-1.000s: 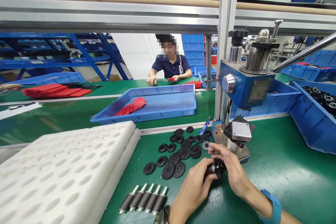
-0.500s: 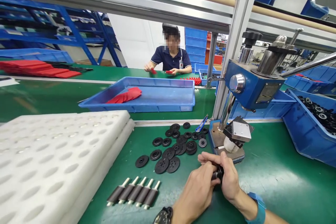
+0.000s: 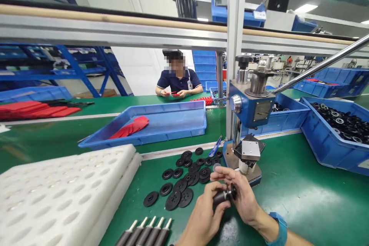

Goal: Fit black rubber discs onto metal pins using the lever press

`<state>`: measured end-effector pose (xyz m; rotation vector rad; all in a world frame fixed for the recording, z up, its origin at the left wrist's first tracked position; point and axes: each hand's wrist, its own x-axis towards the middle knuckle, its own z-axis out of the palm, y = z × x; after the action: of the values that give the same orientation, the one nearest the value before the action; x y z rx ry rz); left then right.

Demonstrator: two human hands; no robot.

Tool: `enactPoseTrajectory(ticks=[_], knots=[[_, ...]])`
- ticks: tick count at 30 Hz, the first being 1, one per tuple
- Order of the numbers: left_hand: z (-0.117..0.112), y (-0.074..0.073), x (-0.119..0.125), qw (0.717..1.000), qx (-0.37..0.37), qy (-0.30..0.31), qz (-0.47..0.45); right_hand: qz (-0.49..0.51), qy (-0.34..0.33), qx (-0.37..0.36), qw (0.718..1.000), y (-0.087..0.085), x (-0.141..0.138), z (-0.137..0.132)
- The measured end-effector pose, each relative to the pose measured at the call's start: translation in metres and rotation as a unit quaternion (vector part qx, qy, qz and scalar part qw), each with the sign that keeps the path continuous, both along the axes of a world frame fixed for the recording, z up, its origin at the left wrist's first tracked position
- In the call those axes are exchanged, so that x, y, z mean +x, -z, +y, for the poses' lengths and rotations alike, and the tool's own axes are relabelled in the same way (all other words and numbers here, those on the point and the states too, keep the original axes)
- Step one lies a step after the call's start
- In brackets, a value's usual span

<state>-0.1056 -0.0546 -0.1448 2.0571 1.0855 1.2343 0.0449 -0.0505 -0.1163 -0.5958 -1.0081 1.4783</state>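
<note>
My left hand [image 3: 203, 211] is wrapped round a dark roller [image 3: 220, 198] with a pale shaft end. A small black round part [image 3: 232, 192] sits at the roller's right end, against the palm of my right hand [image 3: 243, 198]. The right fingers are stretched out and do not wrap round anything. To the left of my hands lie several black discs [image 3: 180, 185], some overlapping. Below them several dark rollers with white shafts [image 3: 152, 234] stand in a row, cut off by the lower edge. Just behind my right hand is a blue hand press [image 3: 253, 102] with a metal block [image 3: 250, 150] on its base.
White foam trays [image 3: 66, 192] with round holes are stacked at left. A blue tray [image 3: 173, 130] holds red pieces [image 3: 131, 127]. Blue-handled snips [image 3: 215, 147] lie near the press. A blue bin [image 3: 331, 142] of black parts stands right. Across the bench, a person [image 3: 178, 77] handles red pieces.
The view has tilted up and shifted right. My hands have parted slightly, and the roller in my left hand now shows. The co-worker's hands have come closer together.
</note>
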Motion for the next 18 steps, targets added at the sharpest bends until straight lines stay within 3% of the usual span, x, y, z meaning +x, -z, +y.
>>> enactPoseTrajectory(ticks=[3, 6, 8, 12, 15, 18], knots=[[0.002, -0.019, -0.012, 0.991, -0.025, -0.092, -0.093, 0.061, -0.004, -0.068, 0.996, 0.000, -0.005, 0.000], [0.006, -0.060, -0.012, 0.966, -0.032, -0.176, -0.189, 0.066, 0.001, -0.100, 0.993, 0.011, -0.015, 0.001], [0.011, -0.097, -0.001, 0.964, -0.036, -0.179, -0.193, 0.050, 0.004, -0.095, 0.994, 0.021, -0.022, 0.000], [0.027, -0.164, 0.042, 0.986, -0.093, -0.106, -0.089, -0.019, 0.018, -0.051, 0.998, 0.032, -0.032, -0.002], [0.041, -0.183, 0.074, 0.990, -0.112, -0.065, -0.055, -0.047, 0.036, -0.025, 0.998, 0.034, -0.034, -0.002], [0.051, -0.179, 0.093, 0.993, -0.106, -0.052, -0.014, -0.060, 0.051, -0.002, 0.997, 0.031, -0.034, -0.001]])
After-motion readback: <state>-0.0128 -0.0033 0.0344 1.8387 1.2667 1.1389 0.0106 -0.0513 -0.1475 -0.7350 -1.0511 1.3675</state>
